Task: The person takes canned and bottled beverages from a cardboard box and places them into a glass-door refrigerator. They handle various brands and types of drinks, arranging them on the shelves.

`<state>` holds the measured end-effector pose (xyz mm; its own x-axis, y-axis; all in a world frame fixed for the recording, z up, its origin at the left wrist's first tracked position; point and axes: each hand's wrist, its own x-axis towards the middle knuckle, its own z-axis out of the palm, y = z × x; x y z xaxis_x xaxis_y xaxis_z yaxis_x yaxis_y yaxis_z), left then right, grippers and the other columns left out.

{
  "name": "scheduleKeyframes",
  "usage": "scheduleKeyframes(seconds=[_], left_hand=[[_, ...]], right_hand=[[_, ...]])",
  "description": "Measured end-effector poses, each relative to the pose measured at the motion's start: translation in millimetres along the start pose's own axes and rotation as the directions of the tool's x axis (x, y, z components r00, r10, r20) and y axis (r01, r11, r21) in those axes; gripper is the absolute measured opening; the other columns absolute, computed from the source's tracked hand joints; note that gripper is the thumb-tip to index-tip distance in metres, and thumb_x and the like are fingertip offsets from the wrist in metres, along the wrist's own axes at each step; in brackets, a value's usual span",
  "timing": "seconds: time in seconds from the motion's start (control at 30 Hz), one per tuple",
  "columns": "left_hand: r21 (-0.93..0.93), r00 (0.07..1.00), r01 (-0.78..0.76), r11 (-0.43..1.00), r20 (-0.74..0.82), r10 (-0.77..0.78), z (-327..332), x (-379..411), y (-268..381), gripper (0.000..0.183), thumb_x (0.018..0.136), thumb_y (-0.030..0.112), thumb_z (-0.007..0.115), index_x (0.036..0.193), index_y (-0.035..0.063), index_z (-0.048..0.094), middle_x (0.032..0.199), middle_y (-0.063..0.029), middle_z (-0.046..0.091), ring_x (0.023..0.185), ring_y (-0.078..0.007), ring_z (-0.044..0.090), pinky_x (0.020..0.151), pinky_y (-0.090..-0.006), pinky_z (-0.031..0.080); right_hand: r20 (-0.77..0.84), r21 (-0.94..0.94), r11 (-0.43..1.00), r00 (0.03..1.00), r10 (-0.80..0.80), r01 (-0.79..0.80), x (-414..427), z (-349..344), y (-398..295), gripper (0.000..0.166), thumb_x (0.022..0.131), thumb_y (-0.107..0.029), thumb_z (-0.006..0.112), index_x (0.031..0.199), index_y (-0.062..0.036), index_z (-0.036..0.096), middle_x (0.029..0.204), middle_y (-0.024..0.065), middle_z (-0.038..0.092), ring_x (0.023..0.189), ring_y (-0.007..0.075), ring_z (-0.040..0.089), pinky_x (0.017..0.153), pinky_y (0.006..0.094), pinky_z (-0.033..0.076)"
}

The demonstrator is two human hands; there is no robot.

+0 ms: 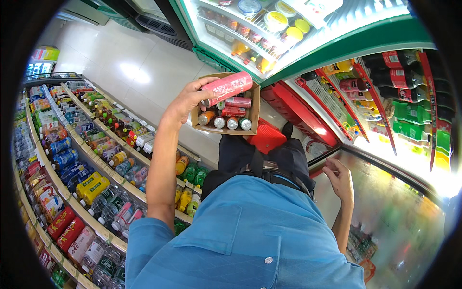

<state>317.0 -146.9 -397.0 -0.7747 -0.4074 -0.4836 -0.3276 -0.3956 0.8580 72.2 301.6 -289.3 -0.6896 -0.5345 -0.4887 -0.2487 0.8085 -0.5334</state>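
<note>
A tall pink-red drink can lies tilted in my left hand, fingers and thumb wrapped around its left end. Right beneath it is an open cardboard box. Several cans are inside; some lie on their sides, such as a pink-red can, while others show their round ends, such as a can with an orange side. My right hand hangs with loosely bent, spread fingers and nothing in it. Behind it in the picture is the swung-out glass door of a drinks cooler.
Lit cooler shelves with bottles stand at the right. A green-framed fridge holds tubs and bottles ahead. Tiered shelves of bottles run along the left. A red plastic object sits by my legs on the tiled floor.
</note>
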Motion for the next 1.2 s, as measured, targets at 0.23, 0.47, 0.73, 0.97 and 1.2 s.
scheduleKeyframes(seconds=[0.23, 0.47, 0.73, 0.97, 1.2], left_hand=[[0.064, 0.996, -0.019, 0.998, 0.085, 0.014, 85.7, 7.2, 43.7, 0.063, 0.081, 0.026, 0.072, 0.139, 0.0019, 0.063, 0.121, -0.009, 0.069, 0.106, -0.0147, 0.063, 0.091, -0.0283, 0.05], [0.351, 0.915, -0.17, 0.921, 0.403, 0.015, 185.6, 48.8, 140.1, 0.066, 0.078, 0.03, 0.075, 0.137, 0.0026, 0.064, 0.125, -0.0124, 0.065, 0.113, -0.0212, 0.06, 0.099, -0.0337, 0.047], [0.497, 0.659, -0.632, 0.594, 0.748, 0.076, 291.6, 72.9, 235.9, 0.069, 0.081, 0.037, 0.08, 0.14, 0.0057, 0.063, 0.128, -0.0174, 0.062, 0.123, -0.0301, 0.057, 0.107, -0.0392, 0.042], [0.512, 0.56, -0.775, 0.371, 0.828, 0.026, 337.9, 55.6, 285.1, 0.067, 0.078, 0.035, 0.076, 0.134, 0.0004, 0.064, 0.122, -0.0236, 0.064, 0.114, -0.0364, 0.063, 0.099, -0.042, 0.048], [0.44, 0.442, -0.892, 0.106, 0.897, -0.004, 399.2, 16.6, 333.7, 0.062, 0.076, 0.033, 0.075, 0.13, 0.0022, 0.068, 0.111, -0.0184, 0.067, 0.107, -0.0349, 0.064, 0.093, -0.043, 0.05]], right_hand=[[0.016, 0.056, 0.998, 0.999, -0.042, 0.042, 37.0, -41.3, 35.0, 0.038, 0.092, -0.013, 0.075, 0.127, 0.0012, 0.068, 0.105, 0.0135, 0.073, 0.087, 0.0178, 0.068, 0.084, 0.0329, 0.056], [-0.111, 0.207, 0.971, 0.989, -0.096, 0.118, 74.4, -97.5, 16.9, 0.045, 0.088, -0.008, 0.078, 0.132, -0.001, 0.066, 0.117, 0.0141, 0.073, 0.096, 0.0169, 0.071, 0.089, 0.0326, 0.055], [-0.273, 0.077, 0.88, 0.859, -0.434, 0.469, 48.8, -147.1, -31.1, 0.069, 0.078, -0.02, 0.088, 0.14, -0.0021, 0.061, 0.132, 0.0172, 0.068, 0.122, 0.031, 0.066, 0.103, 0.0414, 0.052], [-0.339, -0.146, 0.815, 0.746, -0.574, 0.561, 38.2, -164.1, -38.3, 0.066, 0.081, -0.03, 0.086, 0.137, -0.0033, 0.062, 0.134, 0.0186, 0.066, 0.125, 0.035, 0.064, 0.105, 0.0422, 0.051], [-0.432, -0.213, 0.764, 0.643, -0.633, 0.609, 11.5, -191.0, -47.1, 0.067, 0.084, -0.028, 0.083, 0.14, -0.0023, 0.057, 0.127, 0.0213, 0.066, 0.114, 0.0367, 0.066, 0.095, 0.0441, 0.054]])
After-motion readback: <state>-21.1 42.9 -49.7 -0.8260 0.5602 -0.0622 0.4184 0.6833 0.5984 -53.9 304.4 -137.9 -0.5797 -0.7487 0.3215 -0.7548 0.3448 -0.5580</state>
